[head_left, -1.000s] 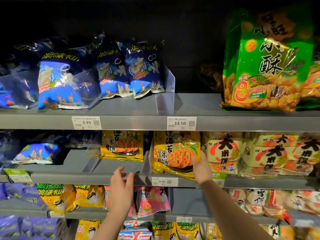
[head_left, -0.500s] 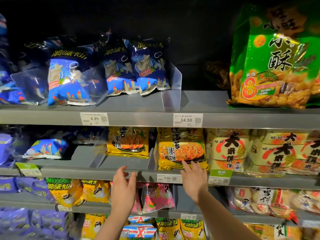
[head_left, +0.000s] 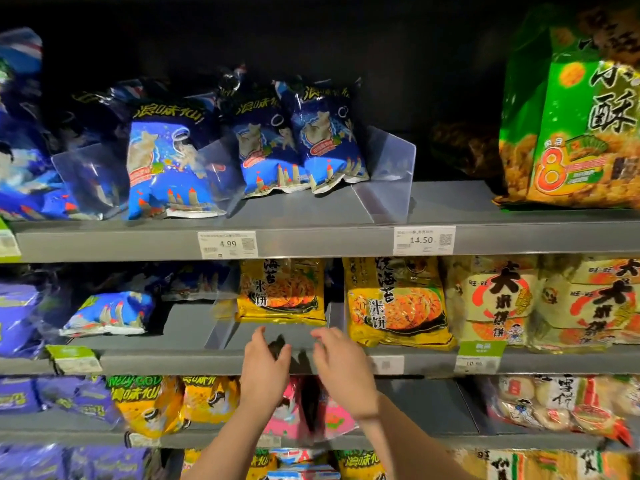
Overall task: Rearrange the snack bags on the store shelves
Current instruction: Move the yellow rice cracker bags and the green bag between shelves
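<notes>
My left hand [head_left: 265,370] and right hand [head_left: 343,372] hover side by side, fingers loosely spread, gripping nothing, at the grey metal shelf edge [head_left: 194,362]. Just beyond my left fingertips stands a yellow seaweed rice-cracker bag [head_left: 281,289]; its larger twin [head_left: 396,303] sits beyond my right hand.

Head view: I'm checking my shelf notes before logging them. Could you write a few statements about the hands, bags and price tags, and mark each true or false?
1. Both hands are empty. True: the left hand and right hand hover at the middle shelf edge, fingers spread, holding nothing.
2. The green bag sits on the bottom shelf. False: the green bag stands on the top shelf, far right.
3. Two yellow bags stand on the middle shelf. True: the left yellow bag sits further back than the right yellow bag.
4. The tag under the blue bags reads 14.50. False: that tag reads 4.99.
</notes>
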